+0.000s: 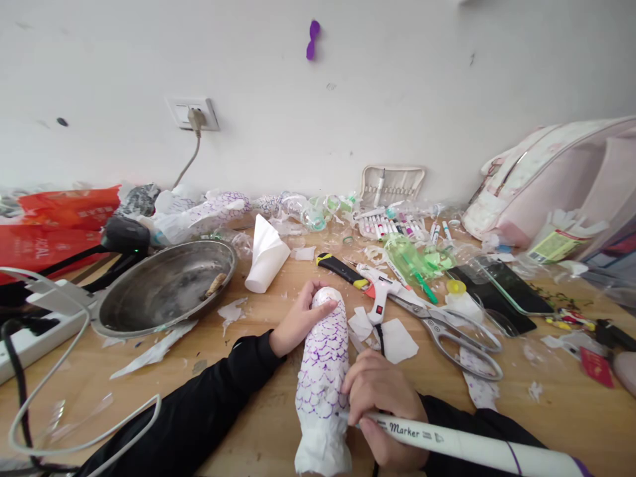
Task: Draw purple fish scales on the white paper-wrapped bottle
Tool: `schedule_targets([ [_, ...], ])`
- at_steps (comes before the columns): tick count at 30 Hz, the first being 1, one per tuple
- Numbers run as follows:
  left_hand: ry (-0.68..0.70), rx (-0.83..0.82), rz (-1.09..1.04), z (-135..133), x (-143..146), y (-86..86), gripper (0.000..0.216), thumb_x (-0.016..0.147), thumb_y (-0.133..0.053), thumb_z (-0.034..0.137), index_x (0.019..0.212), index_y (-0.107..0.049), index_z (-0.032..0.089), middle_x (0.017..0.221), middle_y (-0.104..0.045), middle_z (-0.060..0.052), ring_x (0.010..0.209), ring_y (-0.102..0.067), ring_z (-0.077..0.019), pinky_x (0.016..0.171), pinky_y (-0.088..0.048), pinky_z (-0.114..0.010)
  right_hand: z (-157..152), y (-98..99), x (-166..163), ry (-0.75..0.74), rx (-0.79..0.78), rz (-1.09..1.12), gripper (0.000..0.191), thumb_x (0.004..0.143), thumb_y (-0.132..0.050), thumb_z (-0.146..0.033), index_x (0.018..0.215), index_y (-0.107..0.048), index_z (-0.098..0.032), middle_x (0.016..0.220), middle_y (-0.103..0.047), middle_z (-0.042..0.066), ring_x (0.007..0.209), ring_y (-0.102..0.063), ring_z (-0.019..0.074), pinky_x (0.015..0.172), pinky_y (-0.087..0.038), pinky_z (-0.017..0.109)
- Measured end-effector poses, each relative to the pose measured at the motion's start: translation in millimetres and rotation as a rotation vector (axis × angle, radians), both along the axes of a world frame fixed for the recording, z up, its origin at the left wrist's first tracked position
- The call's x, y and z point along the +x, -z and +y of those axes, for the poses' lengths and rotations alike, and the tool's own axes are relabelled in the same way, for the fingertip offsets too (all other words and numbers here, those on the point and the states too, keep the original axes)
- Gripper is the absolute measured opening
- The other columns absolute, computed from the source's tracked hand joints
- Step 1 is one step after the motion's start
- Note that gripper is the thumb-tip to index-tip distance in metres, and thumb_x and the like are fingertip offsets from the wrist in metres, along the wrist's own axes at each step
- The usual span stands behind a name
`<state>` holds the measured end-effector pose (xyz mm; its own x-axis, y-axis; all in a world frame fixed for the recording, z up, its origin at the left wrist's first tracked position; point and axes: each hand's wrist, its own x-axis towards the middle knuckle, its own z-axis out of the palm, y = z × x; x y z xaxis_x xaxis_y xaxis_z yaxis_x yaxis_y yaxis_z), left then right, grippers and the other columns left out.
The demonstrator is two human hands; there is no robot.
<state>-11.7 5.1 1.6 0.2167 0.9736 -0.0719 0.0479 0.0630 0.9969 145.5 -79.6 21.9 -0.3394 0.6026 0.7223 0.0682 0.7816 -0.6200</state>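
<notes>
A long white paper-wrapped form (324, 358), drawn over with purple scale-like curves, lies on the table in front of me. Its near end is plain white and crumpled. My left hand (304, 319) grips the far end, thumb on top and fingers round the side. My right hand (382, 404) is closed around a white marker (447, 437) with purple rings. The marker's tip meets the right side of the form, near the lower edge of the drawn scales.
A metal bowl (166, 285) stands left, by a power strip (47, 328) and white cable. Beyond the form lie a paper roll (265, 255), utility knife (340, 269), glue gun (382, 298) and scissors (457, 331). Markers (390, 226) and a pink backpack (551, 179) are farther back.
</notes>
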Motion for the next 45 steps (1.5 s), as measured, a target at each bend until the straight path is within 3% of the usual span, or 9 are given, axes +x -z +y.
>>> schedule_targets([
  [9,0.009,-0.004,0.036,1.2,-0.9,-3.2,0.035,0.072,-0.059,0.038,0.097,-0.044,0.019,0.089,-0.051,0.000,0.086,-0.048,-0.0166,0.080,-0.042,-0.031,-0.7,6.5,2.9,-0.052,-0.010,-0.074,0.009,0.070,-0.047,-0.014,0.072,-0.049,-0.023,0.052,-0.060,0.000,0.059,-0.062,0.0203,0.059,-0.050,0.039],
  [14,0.006,0.030,0.055,1.7,-1.6,-2.0,0.033,0.072,-0.059,0.039,0.095,-0.045,0.019,0.089,-0.051,0.000,0.086,-0.048,-0.0169,0.079,-0.043,-0.031,-3.0,8.2,0.0,0.009,-0.022,-0.023,0.010,0.070,-0.046,-0.014,0.066,-0.048,-0.023,0.047,-0.056,-0.001,0.058,-0.062,0.0210,0.059,-0.048,0.039],
  [26,0.027,0.010,0.027,2.0,-1.9,-1.6,0.037,0.071,-0.059,0.040,0.097,-0.044,0.019,0.090,-0.050,-0.001,0.086,-0.047,-0.0172,0.080,-0.041,-0.032,2.0,4.0,1.8,0.064,-0.015,-0.055,0.021,0.080,-0.043,-0.014,0.060,-0.046,-0.023,0.043,-0.053,-0.001,0.052,-0.061,0.0189,0.060,-0.048,0.040],
  [31,0.021,0.033,0.016,1.9,-1.7,-3.1,0.032,0.073,-0.058,0.038,0.095,-0.044,0.019,0.090,-0.049,0.000,0.085,-0.045,-0.0165,0.081,-0.039,-0.031,4.2,4.3,3.5,0.049,-0.051,0.012,0.028,0.087,-0.035,-0.022,0.063,-0.048,-0.023,0.046,-0.053,0.000,0.051,-0.060,0.0189,0.057,-0.047,0.039],
  [36,0.006,0.049,-0.088,0.2,0.3,-3.6,0.030,0.071,-0.061,0.035,0.091,-0.045,0.020,0.087,-0.048,0.002,0.081,-0.044,-0.0137,0.075,-0.039,-0.026,3.9,3.6,5.4,0.064,-0.082,0.057,0.030,0.090,-0.036,-0.028,0.063,-0.049,-0.021,0.050,-0.053,0.001,0.052,-0.060,0.0186,0.059,-0.046,0.040],
  [41,0.013,-0.080,-0.297,-4.6,5.0,-1.1,0.038,0.070,-0.064,0.035,0.096,-0.040,0.022,0.085,-0.048,0.004,0.068,-0.044,-0.0098,0.063,-0.039,-0.023,2.7,2.4,6.4,0.053,-0.087,0.079,0.028,0.090,-0.037,-0.028,0.066,-0.049,-0.022,0.051,-0.053,0.001,0.051,-0.059,0.0181,0.057,-0.046,0.039],
  [45,-0.019,-0.087,-0.321,-5.7,5.3,0.1,0.039,0.069,-0.064,0.035,0.097,-0.040,0.023,0.086,-0.050,0.003,0.070,-0.046,-0.0110,0.065,-0.040,-0.024,3.6,2.6,7.4,0.065,-0.085,0.067,0.025,0.089,-0.039,-0.027,0.067,-0.051,-0.023,0.054,-0.056,0.001,0.053,-0.061,0.0186,0.058,-0.047,0.040],
])
